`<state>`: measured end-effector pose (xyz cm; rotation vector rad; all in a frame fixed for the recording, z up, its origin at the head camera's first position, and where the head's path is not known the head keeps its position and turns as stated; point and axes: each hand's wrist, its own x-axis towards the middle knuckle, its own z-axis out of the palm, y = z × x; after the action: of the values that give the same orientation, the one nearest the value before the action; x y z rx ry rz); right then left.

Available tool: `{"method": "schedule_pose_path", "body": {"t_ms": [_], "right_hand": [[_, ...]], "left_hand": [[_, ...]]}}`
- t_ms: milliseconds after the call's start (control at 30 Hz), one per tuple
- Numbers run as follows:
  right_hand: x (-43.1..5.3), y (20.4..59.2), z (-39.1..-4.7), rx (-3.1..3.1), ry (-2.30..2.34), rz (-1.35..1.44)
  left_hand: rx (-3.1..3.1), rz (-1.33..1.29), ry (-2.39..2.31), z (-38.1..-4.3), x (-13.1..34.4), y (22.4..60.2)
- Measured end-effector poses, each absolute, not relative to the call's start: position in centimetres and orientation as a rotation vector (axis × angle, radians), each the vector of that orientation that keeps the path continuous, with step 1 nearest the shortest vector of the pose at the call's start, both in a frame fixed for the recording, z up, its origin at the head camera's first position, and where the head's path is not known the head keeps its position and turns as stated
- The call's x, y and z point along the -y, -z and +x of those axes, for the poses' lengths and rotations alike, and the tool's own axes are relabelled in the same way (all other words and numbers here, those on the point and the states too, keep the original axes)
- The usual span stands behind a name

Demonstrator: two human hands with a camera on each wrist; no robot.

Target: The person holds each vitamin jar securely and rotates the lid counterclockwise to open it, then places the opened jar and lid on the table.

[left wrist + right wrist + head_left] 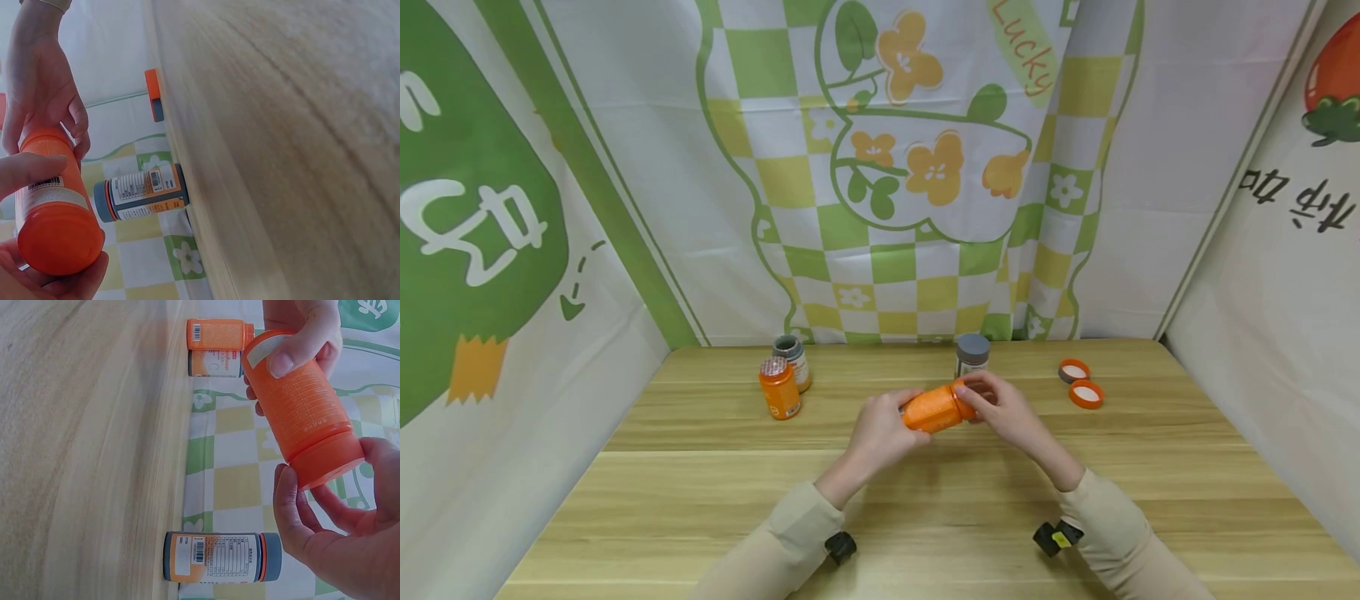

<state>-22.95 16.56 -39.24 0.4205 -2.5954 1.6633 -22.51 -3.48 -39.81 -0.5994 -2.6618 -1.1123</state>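
Note:
An orange bottle (pixel 934 408) with its orange lid (pixel 325 460) on is held tilted above the table between both hands. My left hand (pixel 883 427) grips the bottle's body near its base, thumb across the label. With thumb and fingertips, my right hand (pixel 1006 408) pinches the lid's rim. Just behind the bottle stands a grey bottle (pixel 973 350) with a grey lid; in the right wrist view its printed label (pixel 219 556) shows.
At the left stand an uncapped orange bottle (pixel 779 390), its top covered with foil, and an open grey bottle (pixel 797 363) behind it. Two loose lids lie at the right, one grey and orange (pixel 1073 371), one orange (pixel 1086 394). A printed curtain (pixel 895 267) hangs behind the table.

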Motion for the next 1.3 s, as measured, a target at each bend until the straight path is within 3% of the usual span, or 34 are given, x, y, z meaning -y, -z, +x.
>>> {"method": "schedule_pose_path", "body": {"t_ms": [700, 1300], "right_hand": [[-16.3, 36.6, -20.7, 2.496, -1.629, 0.689], [-17.5, 39.2, -22.4, 2.336, -1.741, 0.900]], "left_hand": [[2.696, -0.556, 1.234, -22.4, 3.5, 39.7], [2.686, -0.581, 1.248, -22.5, 3.6, 40.0]]}}
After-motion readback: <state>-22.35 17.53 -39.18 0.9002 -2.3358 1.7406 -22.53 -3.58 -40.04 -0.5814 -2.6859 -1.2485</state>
